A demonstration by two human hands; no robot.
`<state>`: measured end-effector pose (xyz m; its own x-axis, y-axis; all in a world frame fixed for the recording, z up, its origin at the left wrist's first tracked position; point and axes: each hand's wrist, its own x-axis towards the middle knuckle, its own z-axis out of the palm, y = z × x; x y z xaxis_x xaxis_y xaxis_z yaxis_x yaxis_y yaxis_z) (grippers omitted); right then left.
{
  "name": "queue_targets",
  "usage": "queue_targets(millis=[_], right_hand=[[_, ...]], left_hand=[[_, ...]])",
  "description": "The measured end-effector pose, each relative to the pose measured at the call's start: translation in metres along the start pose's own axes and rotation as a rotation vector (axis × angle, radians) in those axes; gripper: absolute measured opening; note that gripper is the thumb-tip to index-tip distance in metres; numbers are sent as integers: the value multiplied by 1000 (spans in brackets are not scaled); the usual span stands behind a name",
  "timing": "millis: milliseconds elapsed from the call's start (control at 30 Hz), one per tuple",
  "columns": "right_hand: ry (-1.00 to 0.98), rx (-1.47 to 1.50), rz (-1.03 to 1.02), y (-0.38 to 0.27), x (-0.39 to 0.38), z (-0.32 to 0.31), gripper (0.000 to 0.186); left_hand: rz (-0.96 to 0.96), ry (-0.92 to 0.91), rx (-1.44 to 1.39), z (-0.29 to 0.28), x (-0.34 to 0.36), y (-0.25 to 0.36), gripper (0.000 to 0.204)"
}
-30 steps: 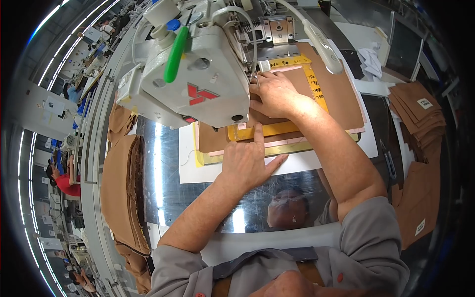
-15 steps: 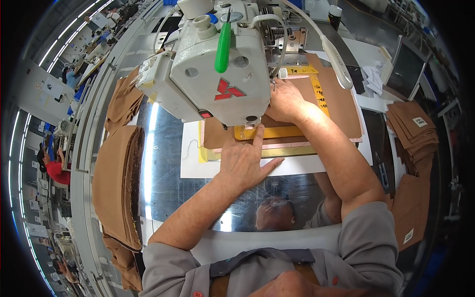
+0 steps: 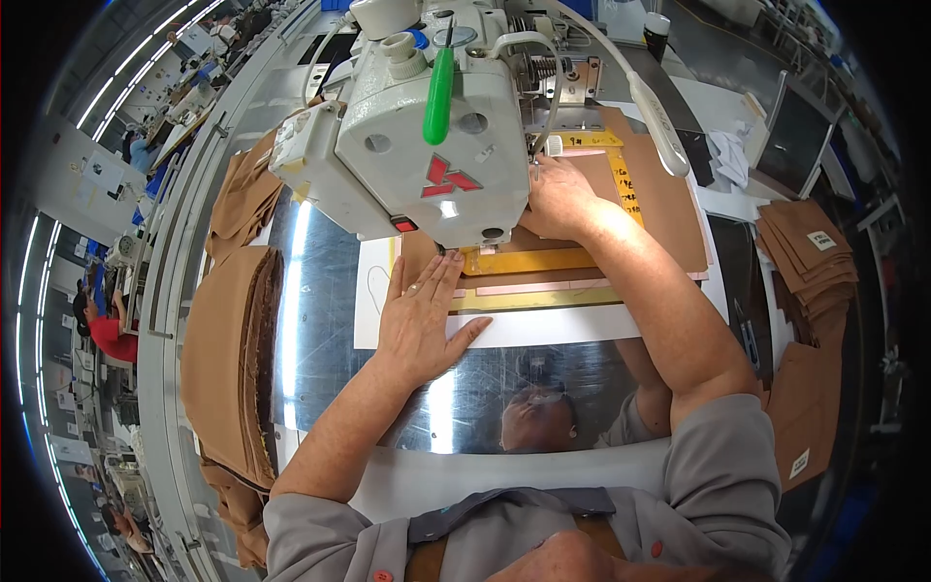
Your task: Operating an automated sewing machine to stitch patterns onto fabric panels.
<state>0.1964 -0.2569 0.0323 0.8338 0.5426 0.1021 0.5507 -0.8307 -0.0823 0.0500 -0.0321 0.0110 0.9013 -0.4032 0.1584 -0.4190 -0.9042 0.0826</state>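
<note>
My left hand lies flat with fingers stretched out and thumb apart. Its fingertips rest on the brown fabric, by the left end of a yellow frame with handwritten marks. Beyond the machine head, my right hand bends down over the fabric inside that frame; its fingers are mostly hidden, so any hold cannot be made out. A large white sewing machine head hangs over the work and covers part of the fabric. Under the fabric are a yellow-edged template and a white sheet.
A shiny metal plate forms the work surface. Brown cut pieces are stacked at the left, with more labelled brown pieces at the right. A green-handled tool stands on the machine. Snips lie by my right arm.
My left hand has slid left and slightly toward me, from a pointing finger on the yellow frame to fingers flat at its left end. My right hand has hardly moved.
</note>
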Motion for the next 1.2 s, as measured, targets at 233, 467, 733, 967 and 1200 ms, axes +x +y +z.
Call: queue_targets(millis=[233, 467, 733, 967, 1200], right_hand=[[-178, 56, 58, -3, 10, -15, 49], [13, -11, -25, 1, -5, -3, 46], [20, -7, -95, 1, -19, 1, 42], [54, -14, -162, -1, -33, 7, 45], [39, 30, -223, -2, -45, 2, 50]], left_hand=[[5, 21, 32, 1, -3, -3, 91], [37, 12, 47, -2, -15, 3, 94], [71, 0, 17, -10, -30, 11, 92], [22, -142, 72, -38, -19, 28, 78], [270, 31, -38, -14, -9, 35, 74]])
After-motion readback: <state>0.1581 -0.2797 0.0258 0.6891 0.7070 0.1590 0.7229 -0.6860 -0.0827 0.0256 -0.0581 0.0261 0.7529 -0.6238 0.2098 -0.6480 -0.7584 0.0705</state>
